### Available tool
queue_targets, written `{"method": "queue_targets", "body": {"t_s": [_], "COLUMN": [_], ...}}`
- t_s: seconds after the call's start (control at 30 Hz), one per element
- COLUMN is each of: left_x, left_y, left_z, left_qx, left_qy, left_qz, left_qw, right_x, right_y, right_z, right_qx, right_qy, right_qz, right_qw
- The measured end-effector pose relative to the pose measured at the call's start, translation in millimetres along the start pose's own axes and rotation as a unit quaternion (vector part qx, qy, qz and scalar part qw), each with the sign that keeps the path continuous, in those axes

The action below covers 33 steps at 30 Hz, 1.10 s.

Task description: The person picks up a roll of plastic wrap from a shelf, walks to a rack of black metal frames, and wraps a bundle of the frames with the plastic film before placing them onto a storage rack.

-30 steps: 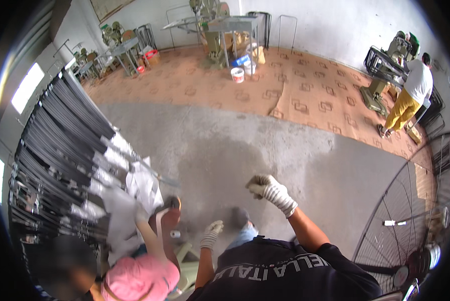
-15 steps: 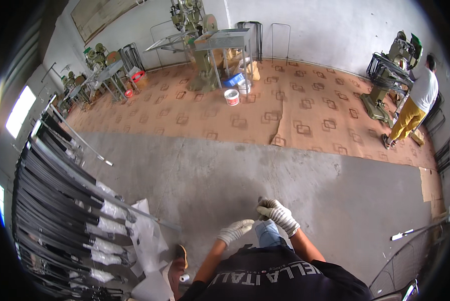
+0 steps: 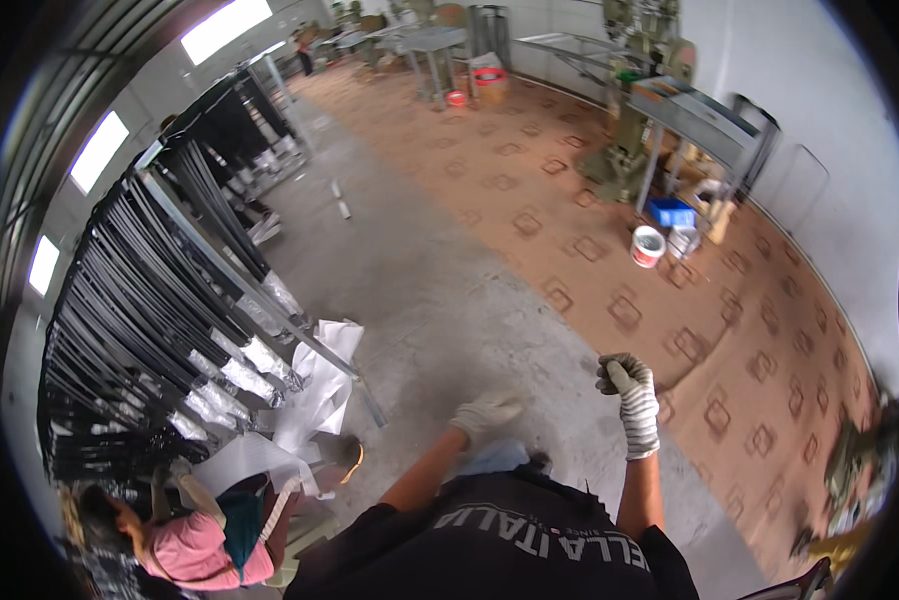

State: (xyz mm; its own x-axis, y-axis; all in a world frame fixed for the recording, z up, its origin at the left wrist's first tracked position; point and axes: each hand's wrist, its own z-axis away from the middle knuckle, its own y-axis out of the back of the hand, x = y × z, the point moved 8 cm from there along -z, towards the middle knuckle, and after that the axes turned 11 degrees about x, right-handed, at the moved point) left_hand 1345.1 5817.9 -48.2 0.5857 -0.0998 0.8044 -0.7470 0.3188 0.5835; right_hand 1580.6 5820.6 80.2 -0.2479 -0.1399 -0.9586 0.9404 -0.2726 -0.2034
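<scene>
My left hand (image 3: pixel 487 415), in a whitish knit glove, is held low in front of me. It is smeared by motion, but its fingers look stretched out with nothing seen in them. Raised farther right is my right hand (image 3: pixel 626 385), in a striped glove with dirty fingertips. Its fingers are curled in, and whatever they may hold is hidden. Neither hand touches anything I can see; the grey concrete floor (image 3: pixel 409 345) lies below the left one, and the patterned brown floor covering (image 3: pixel 589 265) begins near the right.
A metal rack (image 3: pixel 214 255) hung with black frames, their ends wrapped in clear plastic, stands left, white sheeting (image 3: pixel 314 390) beside it. A person in pink (image 3: pixel 199 545) is close at lower left. Ahead right are a metal table (image 3: pixel 704 115), blue bin (image 3: pixel 671 212) and white bucket (image 3: pixel 647 246).
My view has swung left, bringing the rack and the person in pink further in. My hands have moved apart, the right one going up and to the right.
</scene>
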Motion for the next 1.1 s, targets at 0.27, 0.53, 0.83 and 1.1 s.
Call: {"method": "queue_targets", "body": {"t_s": [0.27, 0.53, 0.83, 1.1], "left_x": [140, 235, 317, 229], "left_y": [-30, -113, -138, -47], "left_z": [-208, -436, -572, -839], "left_qx": [-0.069, -0.19, -0.231, -0.081], "left_qy": [-0.221, -0.377, -0.486, -0.191], "left_qz": [-0.047, -0.043, -0.136, -0.092], "left_qw": [0.972, 0.905, 0.832, 0.974], "right_x": [-85, -124, -168, -200], "right_y": [-38, -64, -7, 45], "right_z": [-177, -402, -578, -772], "right_qx": [-0.041, -0.096, 0.02, -0.034], "right_qy": [0.043, -0.02, 0.09, 0.099], "right_qz": [-0.037, -0.267, -0.161, -0.145], "right_qw": [0.998, 0.959, 0.983, 0.984]}}
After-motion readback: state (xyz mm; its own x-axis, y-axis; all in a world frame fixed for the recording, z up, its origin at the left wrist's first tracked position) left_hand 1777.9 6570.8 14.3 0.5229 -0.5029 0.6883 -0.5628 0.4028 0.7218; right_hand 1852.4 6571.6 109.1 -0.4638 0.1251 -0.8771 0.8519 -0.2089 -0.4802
